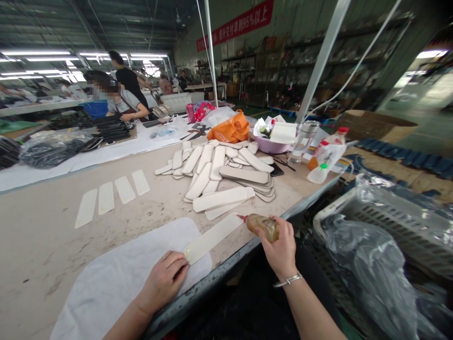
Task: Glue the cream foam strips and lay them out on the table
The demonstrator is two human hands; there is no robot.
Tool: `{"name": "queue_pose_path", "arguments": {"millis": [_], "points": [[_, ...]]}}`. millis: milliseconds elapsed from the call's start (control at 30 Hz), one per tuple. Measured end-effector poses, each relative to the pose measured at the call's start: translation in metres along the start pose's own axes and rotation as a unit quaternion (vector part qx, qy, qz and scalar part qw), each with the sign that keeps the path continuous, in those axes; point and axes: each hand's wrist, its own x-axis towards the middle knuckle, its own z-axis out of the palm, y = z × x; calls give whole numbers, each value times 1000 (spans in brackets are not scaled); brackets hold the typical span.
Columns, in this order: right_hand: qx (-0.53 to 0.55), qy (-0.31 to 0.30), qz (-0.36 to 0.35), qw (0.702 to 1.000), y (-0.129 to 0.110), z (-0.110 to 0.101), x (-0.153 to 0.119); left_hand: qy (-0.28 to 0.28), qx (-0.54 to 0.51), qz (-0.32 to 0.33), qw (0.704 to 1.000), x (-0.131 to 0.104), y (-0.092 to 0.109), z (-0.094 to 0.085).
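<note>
My right hand [279,243] is wrapped round a squeeze bottle [262,225] of yellowish-brown stuff, tilted on its side. Its red nozzle tip points left and meets the far end of a long cream strip [214,238]. The near end of that strip, with a small yellow smear on it, is pinched by the closed fingers of my left hand [168,274]. Part of the strip lies over a white cloth [134,274]. Just beyond is a heap of similar cream strips [205,165], with a neat stack [246,177] at its right side.
Several separate strips [106,197] lie in a row at left. Behind the heap are an orange bag [231,128], a purple basin [271,145] and a glass jar [305,141]. A plastic crate [339,208] with clear bags stands right. A co-worker [123,101] sits across the table.
</note>
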Motion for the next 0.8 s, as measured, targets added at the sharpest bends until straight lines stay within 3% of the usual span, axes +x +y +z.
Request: {"name": "queue_pose_path", "arguments": {"millis": [267,633,800], "points": [[-5,-7,-11,1000,-2,-23,-11,-8,-5,-6,1000,-1,0,0],[123,-127,-60,982,-28,-10,-28,-7,2,-5,1000,0,2,-1],[53,-68,-32,996,-13,-18,-18,-7,-1,-1,1000,0,1,-1]]}}
